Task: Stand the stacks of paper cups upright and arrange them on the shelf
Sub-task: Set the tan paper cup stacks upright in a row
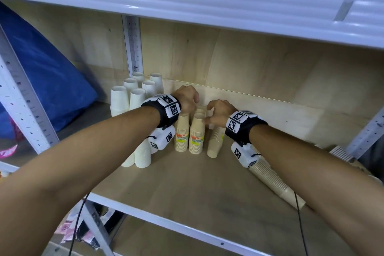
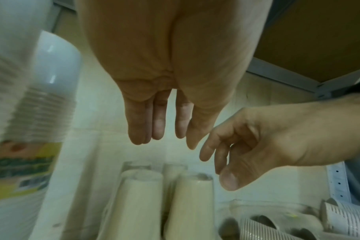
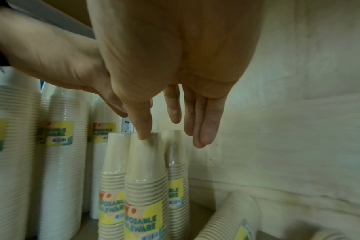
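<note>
Two hands over the kraft cup stacks, mid-frame on the shelf

Both left hand (image 1: 187, 97) and right hand (image 1: 220, 113) hang loose-fingered, gripping nothing, above upright kraft stacks (image 1: 197, 136), probably steadying them; one leaning stack (image 1: 216, 143) and a fallen stack (image 1: 274, 185) at lower right await standing beside the white stacks (image 1: 128, 97).

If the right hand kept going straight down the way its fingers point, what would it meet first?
Probably the top of the tan cup stack right under the right hand; its thumb tip already looks level with that top, though depth is unclear.
</note>
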